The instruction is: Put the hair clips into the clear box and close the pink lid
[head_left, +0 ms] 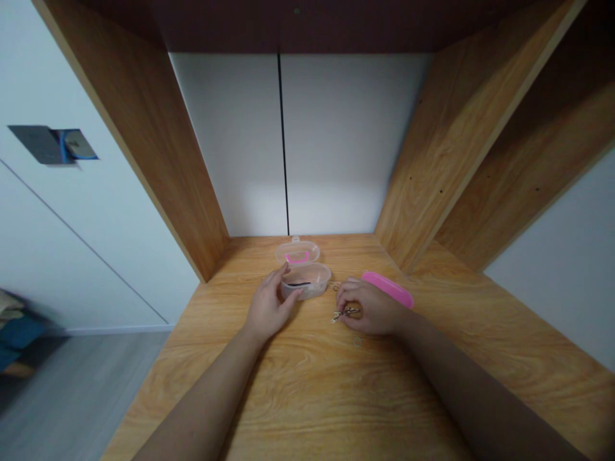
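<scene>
A clear oval plastic box (312, 286) stands on the wooden surface, its hinged lid (298, 253) folded open behind it; the lid has a pink handle. Inside lies a thin dark piece, its kind unclear. My left hand (271, 304) grips the box's left end, thumb in front and fingers at the back left. To the right of the box, my right hand (368, 304) is closed around a bunch of small shiny and dark pieces (346, 312), too small to name, which stick out leftward from the fingertips. Behind that hand lies a pink oval tray (388, 289), partly hidden by it.
A small thin ring (357, 342) lies on the wooden surface (307, 397) in front of my right hand. Another small dark loop (336, 288) is beside the box. Wooden side panels (158, 147) and a low shelf (298, 25) overhead enclose the space.
</scene>
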Demonstrator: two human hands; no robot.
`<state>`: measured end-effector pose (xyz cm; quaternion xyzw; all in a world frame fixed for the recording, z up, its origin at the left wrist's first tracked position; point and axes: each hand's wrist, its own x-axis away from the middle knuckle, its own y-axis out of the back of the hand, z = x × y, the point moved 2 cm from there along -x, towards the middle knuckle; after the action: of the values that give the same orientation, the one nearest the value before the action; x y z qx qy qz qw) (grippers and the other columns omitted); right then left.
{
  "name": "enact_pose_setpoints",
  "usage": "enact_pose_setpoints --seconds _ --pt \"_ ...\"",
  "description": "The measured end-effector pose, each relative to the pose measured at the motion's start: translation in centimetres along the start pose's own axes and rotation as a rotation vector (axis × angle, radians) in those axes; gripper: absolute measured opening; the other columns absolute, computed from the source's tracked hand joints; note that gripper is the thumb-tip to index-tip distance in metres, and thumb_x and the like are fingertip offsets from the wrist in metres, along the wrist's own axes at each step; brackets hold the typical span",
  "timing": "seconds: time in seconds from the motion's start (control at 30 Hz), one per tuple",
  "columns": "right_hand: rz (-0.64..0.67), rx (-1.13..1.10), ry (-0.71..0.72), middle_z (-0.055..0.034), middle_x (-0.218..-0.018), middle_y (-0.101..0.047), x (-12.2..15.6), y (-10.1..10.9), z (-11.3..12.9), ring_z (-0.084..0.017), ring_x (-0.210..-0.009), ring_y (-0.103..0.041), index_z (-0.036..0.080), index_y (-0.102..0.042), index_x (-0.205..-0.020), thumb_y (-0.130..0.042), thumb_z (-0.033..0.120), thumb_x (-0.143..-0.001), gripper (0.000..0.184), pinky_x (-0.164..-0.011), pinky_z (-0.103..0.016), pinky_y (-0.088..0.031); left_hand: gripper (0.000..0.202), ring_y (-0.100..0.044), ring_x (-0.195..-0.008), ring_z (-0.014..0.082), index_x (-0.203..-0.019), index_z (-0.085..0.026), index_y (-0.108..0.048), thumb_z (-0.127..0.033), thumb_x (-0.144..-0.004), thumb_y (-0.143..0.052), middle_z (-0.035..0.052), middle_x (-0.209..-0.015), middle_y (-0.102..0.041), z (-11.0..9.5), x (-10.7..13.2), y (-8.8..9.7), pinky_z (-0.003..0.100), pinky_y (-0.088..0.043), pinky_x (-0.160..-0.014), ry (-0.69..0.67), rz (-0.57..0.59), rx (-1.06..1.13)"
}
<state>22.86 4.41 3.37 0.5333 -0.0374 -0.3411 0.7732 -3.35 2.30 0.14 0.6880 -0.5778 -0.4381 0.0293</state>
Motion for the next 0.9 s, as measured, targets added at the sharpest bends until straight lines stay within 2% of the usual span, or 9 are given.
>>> enact_pose_setpoints --seconds 0.17,0.47,0.67,0.8,0.9 --pt "-0.004 -0.029 0.006 -0.0039 -0.092 -0.070 -0.1 0.2 0.4 -0.021 -0.091 -0.062 0.024 -0.070 -0.086 -0.074 0.025 -0.079 0.009 -0.083 -0.036 -0.049 0.061 -0.062 -0.121 0.0279 -0.144 -0.021 -0.048 -0.040 -0.090 -0.067 0.0130 -0.130 -0.065 -0.1 0.0 0.0 0.048 -0.048 -0.106 0.015 0.009 0.002" --pt "0.053 -0.015 -0.026 -0.0042 -0.091 -0.070 -0.2 -0.1 0.6 -0.022 -0.089 -0.063 0.024 -0.072 -0.092 -0.073 0.021 -0.078 0.015 -0.082 -0.036 -0.050 0.062 -0.062 -0.122 0.0281 -0.144 -0.020 -0.047 -0.040 -0.089 -0.067 0.0135 -0.131 -0.064 0.2 0.0 -0.2 0.048 -0.048 -0.107 0.003 -0.001 0.021" --pt "0.051 -0.001 0.003 -0.0034 -0.087 -0.067 -0.3 -0.2 1.1 -0.020 -0.088 -0.061 0.023 -0.069 -0.083 -0.068 0.013 -0.074 0.013 -0.080 -0.035 -0.050 0.063 -0.062 -0.121 0.0282 -0.144 -0.021 -0.047 -0.041 -0.089 -0.068 0.0137 -0.131 -0.064 0.1 -0.1 -0.1 0.048 -0.048 -0.106 0.008 0.005 0.018" --pt "-0.028 0.016 0.028 -0.0045 -0.089 -0.066 -0.5 0.1 1.3 -0.021 -0.088 -0.060 0.023 -0.067 -0.083 -0.068 0.015 -0.075 0.012 -0.079 -0.036 -0.049 0.064 -0.062 -0.121 0.0273 -0.146 -0.021 -0.045 -0.039 -0.089 -0.068 0.0134 -0.131 -0.064 0.0 -0.1 -0.1 0.048 -0.048 -0.106 0.001 0.024 0.039" --pt "-0.191 0.051 0.048 -0.0067 -0.094 -0.066 -0.6 0.8 1.3 -0.023 -0.091 -0.059 0.025 -0.067 -0.088 -0.067 0.020 -0.080 0.010 -0.080 -0.038 -0.049 0.064 -0.062 -0.121 0.0276 -0.146 -0.020 -0.046 -0.038 -0.089 -0.069 0.0141 -0.132 -0.064 0.0 0.0 -0.1 0.049 -0.048 -0.107 -0.007 0.032 0.066"
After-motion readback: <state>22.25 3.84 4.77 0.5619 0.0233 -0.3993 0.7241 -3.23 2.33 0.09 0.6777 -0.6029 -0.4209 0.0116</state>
